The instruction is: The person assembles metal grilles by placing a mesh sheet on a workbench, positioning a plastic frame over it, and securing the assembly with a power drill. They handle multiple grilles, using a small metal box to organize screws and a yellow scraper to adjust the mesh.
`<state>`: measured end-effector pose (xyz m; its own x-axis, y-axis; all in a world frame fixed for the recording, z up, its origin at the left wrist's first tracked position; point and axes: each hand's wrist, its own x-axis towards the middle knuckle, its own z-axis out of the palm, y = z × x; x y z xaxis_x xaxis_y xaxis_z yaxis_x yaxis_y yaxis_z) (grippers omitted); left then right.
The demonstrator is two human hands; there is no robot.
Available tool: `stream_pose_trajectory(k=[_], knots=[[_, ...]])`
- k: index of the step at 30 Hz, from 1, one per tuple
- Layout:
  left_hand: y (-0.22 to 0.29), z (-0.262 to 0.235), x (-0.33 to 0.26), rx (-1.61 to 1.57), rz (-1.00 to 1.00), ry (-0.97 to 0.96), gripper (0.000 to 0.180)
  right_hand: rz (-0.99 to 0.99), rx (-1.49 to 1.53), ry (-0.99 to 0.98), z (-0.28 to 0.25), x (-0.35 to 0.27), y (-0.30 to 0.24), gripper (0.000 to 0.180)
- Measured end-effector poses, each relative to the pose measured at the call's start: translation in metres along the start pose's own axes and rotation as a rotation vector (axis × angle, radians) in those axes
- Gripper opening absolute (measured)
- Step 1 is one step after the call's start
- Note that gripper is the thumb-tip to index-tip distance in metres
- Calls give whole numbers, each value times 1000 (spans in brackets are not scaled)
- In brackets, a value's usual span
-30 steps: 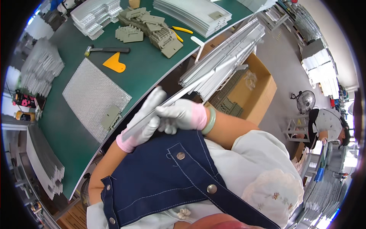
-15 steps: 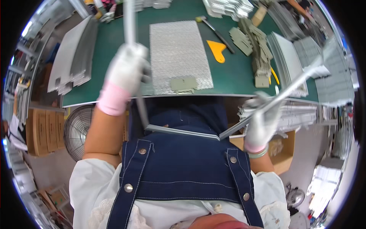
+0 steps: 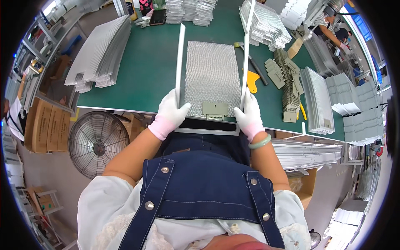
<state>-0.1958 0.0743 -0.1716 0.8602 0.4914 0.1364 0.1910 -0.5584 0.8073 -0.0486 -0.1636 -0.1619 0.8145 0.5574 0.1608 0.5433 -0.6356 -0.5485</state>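
Observation:
Between my hands is a folding strip frame [image 3: 179,66] of pale metal-coloured bars, bent into a U. My left hand [image 3: 171,113], in a white glove with pink cuff, is closed round its left bar. My right hand [image 3: 250,116], gloved alike, grips the right bar. The frame's short bar lies in front of the table edge, nearest my body. Past a bend at the far end of the right bar, another length runs out of view. The silvery mesh panel [image 3: 212,75] lies flat between the side bars. On its near end sits a grey-green plastic piece [image 3: 215,109].
Right of the frame are a hammer [image 3: 260,68], a yellow scraper [image 3: 252,81] and a row of grey-green plastic pieces [image 3: 287,79]. Mesh panel stacks stand at left [image 3: 100,54], and far right [image 3: 266,27]. A floor fan [image 3: 98,143] is at lower left. A person works at far right.
My hands have come closer together and nearer the table edge. The frame's splayed bars have swung to stand nearly parallel along both sides of the mesh panel.

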Motion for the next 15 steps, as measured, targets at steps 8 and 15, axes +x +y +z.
stream_pose_trajectory(k=[8,15], knots=[[-3,-16,-26,239,-31,37,47,150,213,-151,3,-4,-3,55],[-19,-33,-65,155,-353,-141,47,333,610,-77,25,-68,-4,62]])
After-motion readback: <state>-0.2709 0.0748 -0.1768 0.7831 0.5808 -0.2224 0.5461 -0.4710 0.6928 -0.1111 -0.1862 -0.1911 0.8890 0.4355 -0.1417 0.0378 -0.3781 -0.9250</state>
